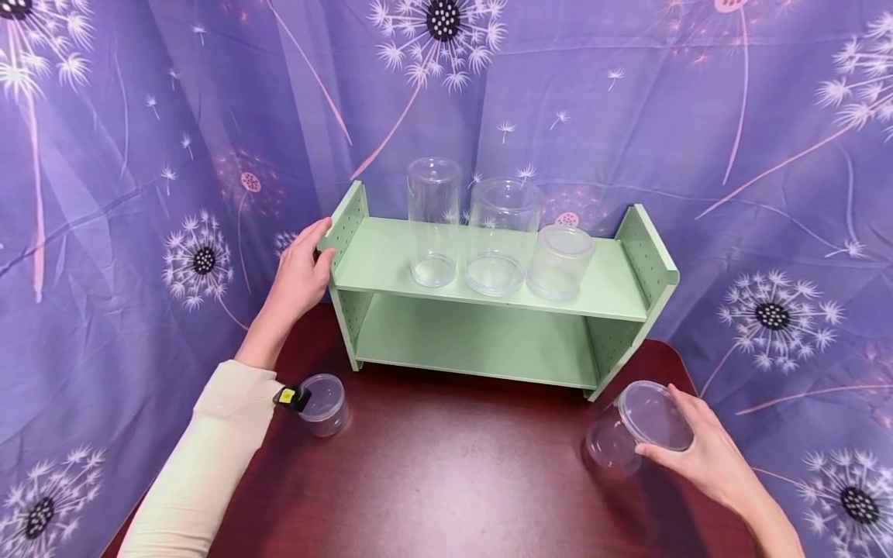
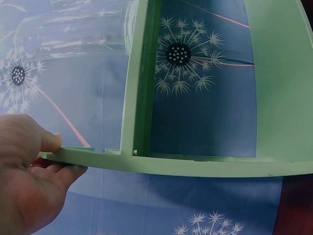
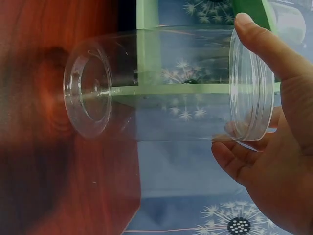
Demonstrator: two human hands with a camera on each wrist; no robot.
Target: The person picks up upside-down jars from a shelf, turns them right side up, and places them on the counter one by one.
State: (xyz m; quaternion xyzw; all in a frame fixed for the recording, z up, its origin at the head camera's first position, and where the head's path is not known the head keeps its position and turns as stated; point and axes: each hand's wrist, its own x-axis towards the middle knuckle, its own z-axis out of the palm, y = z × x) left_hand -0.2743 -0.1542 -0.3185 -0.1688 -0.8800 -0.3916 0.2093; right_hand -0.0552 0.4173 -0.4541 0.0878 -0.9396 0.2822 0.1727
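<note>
1. The right hand (image 1: 711, 457) holds a clear jar (image 1: 614, 440) by its top; thumb and fingers are spread wide around the lid (image 1: 657, 415), with the thumb on one side and the fingers on the opposite side.
2. The jar's body extends away from that grip toward the table (image 1: 446, 480), its base farthest from the palm. In the right wrist view, the fingertips reach just past the lid onto the upper wall, leaving most of the body outside the grasp.
3. The jar is at the right side of the table, near the front right corner of the green shelf (image 1: 377, 252). Whether its base touches the wood cannot be told.
4. The left hand (image 1: 302, 267) pinches the upper part of the shelf's left side panel (image 1: 347, 229), thumb inside and fingers outside, with only the panel's thickness between them.
5. On the upper board stand a tall narrow container (image 1: 434, 225), a wider one (image 1: 498, 248) and a short one (image 1: 561, 265), all clear and upright, to the right of the left hand.
6. A small lidded tub (image 1: 329, 415) rests on the table beside the left sleeve (image 1: 219, 442).
7. Purple dandelion-print cloth (image 1: 230, 101) hangs behind the shelf.
</note>
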